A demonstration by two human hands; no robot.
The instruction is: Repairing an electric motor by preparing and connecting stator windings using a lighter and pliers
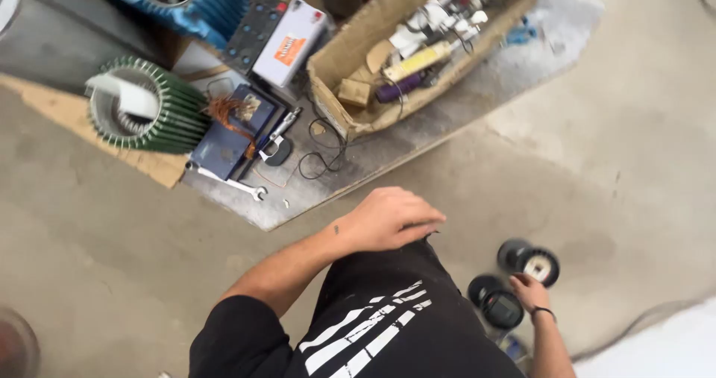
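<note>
- The left hand (389, 218) is being rested on the bent knee (black trousers with white stripes), fingers loosely curled and holding nothing, apparently for support while crouching.
- The right hand (528, 290) is being lowered at five o'clock onto a black spool (495, 303) on the concrete floor (634, 139); whether the fingers are closing on it cannot be told.
- A second black spool (531, 262) is being left standing just beside the first, within easy reach.
- At eleven o'clock a green finned stator (145, 106), a wrench (226, 181) and a cardboard box (358, 42) of tools are being kept together on boards.
</note>
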